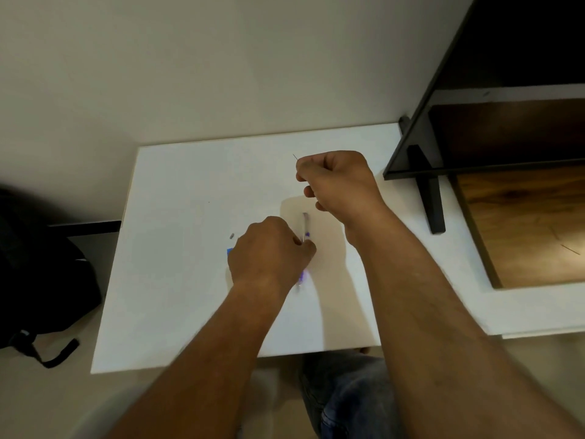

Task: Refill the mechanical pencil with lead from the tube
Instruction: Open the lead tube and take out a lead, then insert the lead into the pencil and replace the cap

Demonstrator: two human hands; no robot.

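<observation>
With my left hand (269,251) closed around the pencil (305,228) just above the white board (177,280) and my right hand (335,180) pinching a thin lead (295,157), I should steady both, line the lead with the pencil's open end, and feed gently so it doesn't snap.

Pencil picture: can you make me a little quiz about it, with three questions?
1. True or false: the right hand pinches a thin lead above the white board.
2. Which hand holds the pencil? A) left hand B) right hand C) neither
3. Fill in: left of the left hand, a small grey piece lies on the ____.

Key: 1 true; 2 A; 3 board.
</observation>
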